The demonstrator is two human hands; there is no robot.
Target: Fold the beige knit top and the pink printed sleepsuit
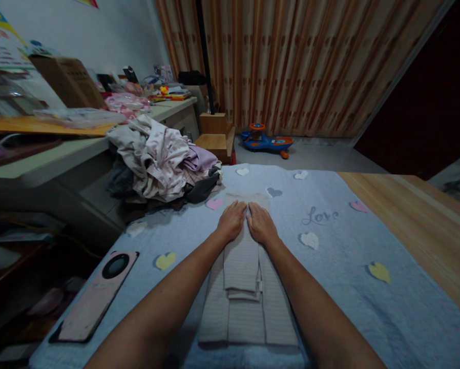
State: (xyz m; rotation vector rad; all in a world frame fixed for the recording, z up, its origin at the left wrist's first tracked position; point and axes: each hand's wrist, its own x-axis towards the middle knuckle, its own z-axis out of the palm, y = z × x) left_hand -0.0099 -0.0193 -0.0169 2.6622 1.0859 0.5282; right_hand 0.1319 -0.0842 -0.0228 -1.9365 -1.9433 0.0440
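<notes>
A light grey, finely ribbed garment (241,266) lies in a long folded stack on a blue blanket, its side parts turned inward and a small label at one edge. Near its far end my left hand (232,221) rests flat on the cloth, fingers stretched forward. Beside it, my right hand (261,223) presses on the same part, also palm down with fingers extended. Both hands nearly meet at the middle and neither grips the cloth. Which kind of garment it is, I cannot tell.
The blue blanket (330,287) with heart patches covers the bed. A pink phone (99,294) lies at left. Beyond it sits a heap of crumpled clothes (164,159) beside a cluttered desk (80,151). A blue ride-on toy (266,141) stands on the floor near the curtains.
</notes>
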